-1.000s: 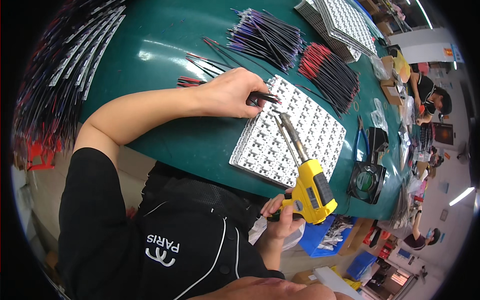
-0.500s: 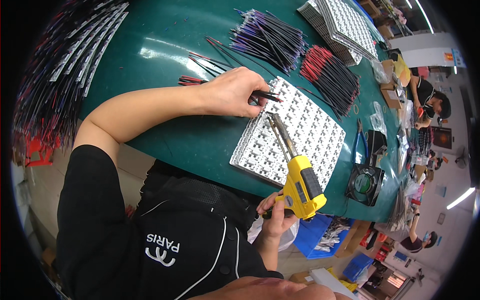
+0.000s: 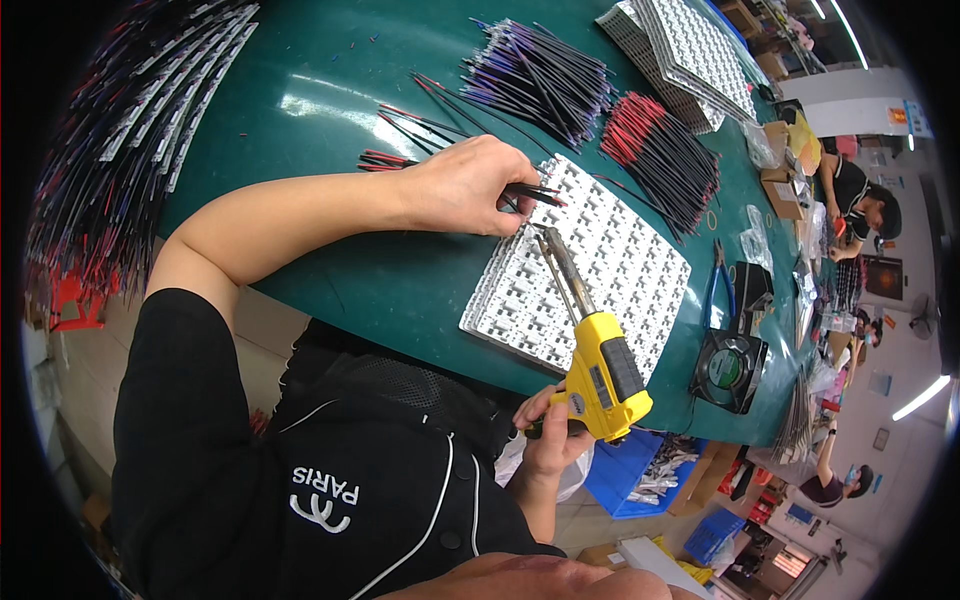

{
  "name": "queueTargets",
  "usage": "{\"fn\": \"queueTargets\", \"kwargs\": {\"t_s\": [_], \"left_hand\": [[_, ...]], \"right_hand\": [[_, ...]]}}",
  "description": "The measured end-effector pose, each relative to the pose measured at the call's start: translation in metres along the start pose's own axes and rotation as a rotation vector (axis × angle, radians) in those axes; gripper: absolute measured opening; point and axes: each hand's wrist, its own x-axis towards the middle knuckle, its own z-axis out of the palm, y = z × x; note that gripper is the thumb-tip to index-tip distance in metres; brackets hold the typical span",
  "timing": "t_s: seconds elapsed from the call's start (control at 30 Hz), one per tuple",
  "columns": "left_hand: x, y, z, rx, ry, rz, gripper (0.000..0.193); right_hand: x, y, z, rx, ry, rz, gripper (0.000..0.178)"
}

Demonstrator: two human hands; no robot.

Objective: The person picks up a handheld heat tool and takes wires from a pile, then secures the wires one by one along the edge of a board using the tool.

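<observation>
Wires [image 3: 535, 192] pinched in left hand [image 3: 468, 186] at panel [image 3: 600, 270] edge. Right hand [image 3: 552, 432] clenched soldering gun [image 3: 596, 360], tip over panel. Bare mat [image 3: 330, 130] lay leftward.

Green table [image 3: 330, 70]; blue bins [image 3: 625, 470] on the floor beneath its edge; white wall [image 3: 850, 90] at far right; ceiling strip light [image 3: 922, 397]; workers [image 3: 860, 205] seated beyond.

Bright overhead light, table [image 3: 320, 70] glare, fisheye-bent edges.
</observation>
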Motion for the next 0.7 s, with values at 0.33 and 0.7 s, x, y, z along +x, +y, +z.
{"fn": "queueTargets", "kwargs": {"t_s": [0.33,0.7], "left_hand": [[0.0,0.0,0.0,-0.016,-0.005,0.002,0.018],[0.003,-0.007,0.002,-0.129,-0.033,-0.061,0.02]], "right_hand": [[0.002,-0.008,0.0,-0.005,0.0,-0.032,0.046],[-0.005,-0.002,-0.002,0.027,0.002,0.011,0.049]]}}
